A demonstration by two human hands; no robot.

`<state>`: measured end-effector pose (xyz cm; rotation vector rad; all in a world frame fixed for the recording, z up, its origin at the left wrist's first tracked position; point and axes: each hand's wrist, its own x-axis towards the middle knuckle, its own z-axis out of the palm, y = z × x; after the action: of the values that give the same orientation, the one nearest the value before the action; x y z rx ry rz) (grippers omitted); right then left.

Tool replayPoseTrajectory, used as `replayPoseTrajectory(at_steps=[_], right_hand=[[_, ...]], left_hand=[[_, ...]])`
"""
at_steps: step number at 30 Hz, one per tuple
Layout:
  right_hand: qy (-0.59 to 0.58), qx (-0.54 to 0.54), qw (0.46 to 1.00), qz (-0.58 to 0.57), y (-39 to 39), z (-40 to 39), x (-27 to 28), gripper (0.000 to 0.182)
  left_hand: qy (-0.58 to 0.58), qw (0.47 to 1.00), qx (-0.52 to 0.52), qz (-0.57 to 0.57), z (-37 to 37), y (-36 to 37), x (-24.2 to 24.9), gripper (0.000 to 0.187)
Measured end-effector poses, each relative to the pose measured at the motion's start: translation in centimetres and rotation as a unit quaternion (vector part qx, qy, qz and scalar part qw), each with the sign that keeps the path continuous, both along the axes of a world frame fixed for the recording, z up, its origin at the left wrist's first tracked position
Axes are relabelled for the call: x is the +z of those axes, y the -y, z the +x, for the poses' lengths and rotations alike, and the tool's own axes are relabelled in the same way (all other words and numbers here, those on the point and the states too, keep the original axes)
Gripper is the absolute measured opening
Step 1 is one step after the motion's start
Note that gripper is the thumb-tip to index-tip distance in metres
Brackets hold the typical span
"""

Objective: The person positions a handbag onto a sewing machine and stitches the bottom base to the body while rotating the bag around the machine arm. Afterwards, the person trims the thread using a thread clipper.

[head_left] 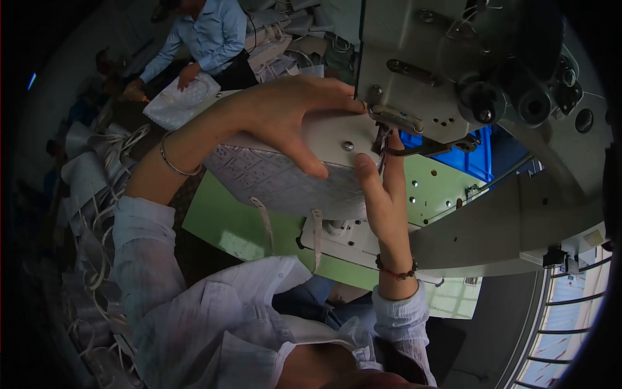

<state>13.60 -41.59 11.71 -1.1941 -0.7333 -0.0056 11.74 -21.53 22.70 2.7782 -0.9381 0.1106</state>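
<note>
A box-shaped bag (291, 178) with patterned light sides and a plain pale top panel is under the head of a sewing machine (414, 91). My left hand (278, 117) lies over the panel, fingers spread, its fingertips close to the needle area. At the bag's right corner my right hand (385, 194) has its thumb on the near side and its fingers behind the edge, gripping it. A metal rivet (348, 146) shows on the panel between my hands. Two narrow straps (317, 240) hang from the bag's lower edge. The machine foot partly hides the corner.
Below the bag is a green table (227, 223) with a white machine base. A blue crate (476, 155) stands behind the machine arm. At the upper left, a person in a blue shirt (210, 32) handles another pale piece (181, 100). Piled pieces with cords lie at the left.
</note>
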Motion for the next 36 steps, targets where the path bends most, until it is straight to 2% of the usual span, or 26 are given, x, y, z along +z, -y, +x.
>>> replayPoseTrajectory(at_steps=[2, 6, 9, 12, 14, 18, 27, 30, 32, 36], right_hand=[[0.047, -0.038, 0.998, -0.026, 0.0, 0.2, -0.4, 0.049], [0.056, -0.052, 0.996, -0.045, 0.2, 0.3, -0.6, 0.046], [0.050, -0.047, 0.997, -0.043, 0.2, 0.2, -0.4, 0.045], [0.044, -0.025, 0.997, -0.055, 0.4, 0.1, -0.1, 0.047], [0.014, -0.020, 1.000, -0.015, 0.1, -0.2, 0.1, 0.048], [-0.011, 0.009, 1.000, -0.010, -0.5, -0.3, 0.7, 0.052], [-0.015, 0.008, 1.000, -0.024, -1.0, 0.0, 0.7, 0.056], [-0.027, 0.003, 0.999, -0.028, -1.2, 0.2, 0.6, 0.056], [0.005, -0.026, 0.997, -0.065, -1.2, 0.6, 0.3, 0.055], [-0.026, 0.016, 0.998, -0.049, -1.0, 0.8, 0.9, 0.056]], left_hand=[[0.043, 0.998, -0.026, -0.042, 0.4, -0.7, -1.0, 0.085], [0.035, 0.998, -0.032, -0.041, 0.5, -0.5, -1.0, 0.084], [0.080, 0.995, -0.058, -0.013, 0.7, -0.6, -0.9, 0.087], [0.022, 0.995, -0.076, -0.056, 1.1, -0.5, -0.9, 0.089], [-0.051, 0.998, -0.030, -0.016, 0.8, -0.3, -0.2, 0.090], [-0.077, 0.997, -0.002, 0.009, 1.0, 0.0, 0.1, 0.091], [-0.061, 0.998, -0.029, -0.007, 1.5, -0.2, -0.4, 0.093], [-0.081, 0.997, -0.007, -0.003, 1.4, -0.1, -0.3, 0.092], [-0.084, 0.996, -0.007, -0.011, 1.5, -0.2, -0.3, 0.092], [-0.091, 0.996, 0.014, -0.007, 1.4, -0.2, -0.5, 0.092]])
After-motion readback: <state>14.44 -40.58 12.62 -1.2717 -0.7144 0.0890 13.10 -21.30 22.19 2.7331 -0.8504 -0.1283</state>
